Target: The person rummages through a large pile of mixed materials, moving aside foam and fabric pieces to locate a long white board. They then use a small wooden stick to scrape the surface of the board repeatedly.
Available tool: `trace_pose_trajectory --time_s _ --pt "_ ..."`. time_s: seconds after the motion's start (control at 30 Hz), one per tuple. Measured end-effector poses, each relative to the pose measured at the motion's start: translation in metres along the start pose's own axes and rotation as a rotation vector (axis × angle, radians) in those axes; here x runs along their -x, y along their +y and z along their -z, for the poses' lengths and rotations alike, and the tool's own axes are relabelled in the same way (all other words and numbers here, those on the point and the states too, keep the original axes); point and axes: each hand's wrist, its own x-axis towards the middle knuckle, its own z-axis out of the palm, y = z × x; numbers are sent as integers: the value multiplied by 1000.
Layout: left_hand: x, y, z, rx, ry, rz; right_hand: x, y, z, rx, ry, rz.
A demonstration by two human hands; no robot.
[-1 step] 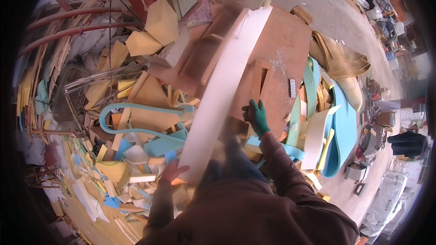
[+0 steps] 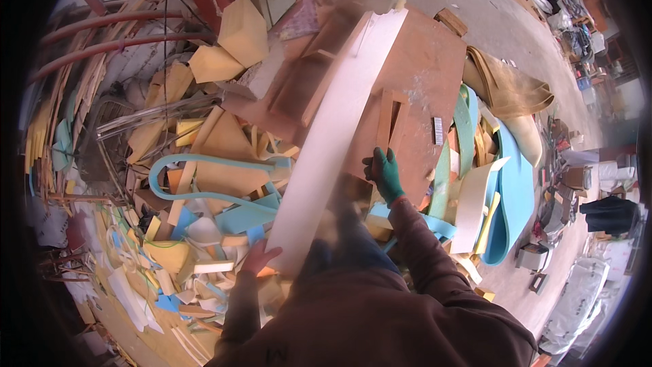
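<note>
A long white foam strip (image 2: pixel 333 122) slants from the far middle down toward my body. At its near left edge my left hand (image 2: pixel 258 258), bare, grips it with the thumb against the border. My right hand (image 2: pixel 387 175), in a green glove with dark fingertips, hovers to the right of the strip, fingers slightly bent and apart with nothing visible in them. Just beyond those fingertips, a narrow brown wooden piece with a slot (image 2: pixel 402 122) lies on a large brown board (image 2: pixel 428 61). The strip's near end lies close to my legs.
Foam offcuts (image 2: pixel 170 255) heap up on the left, with a looped blue strip (image 2: pixel 155 180) among them. Yellow foam blocks (image 2: pixel 243 30) sit at the far left. Blue foam sheets (image 2: pixel 516 190) and a folded tan sheet (image 2: pixel 509 85) stand right. Concrete floor (image 2: pixel 489 7) extends beyond.
</note>
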Motion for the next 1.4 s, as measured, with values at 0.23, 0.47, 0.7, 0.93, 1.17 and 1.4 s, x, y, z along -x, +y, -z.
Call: trace_pose_trajectory --time_s 0.23,0.47,0.7,0.93,1.17,1.4 --pt "5 -11 3 211 120 -104 24 72 44 461 -46 426" --pt "10 15 11 244 93 -90 81 106 55 429 -23 319" --pt "-22 36 2 268 87 -188 33 112 48 380 -2 343" --pt "-54 69 -6 295 111 -179 17 44 24 126 -28 176" --pt "-81 104 -12 280 116 -246 2 -13 6 27 -14 -16" --pt "-119 102 -4 168 147 -267 -17 -25 3 -11 7 -9"
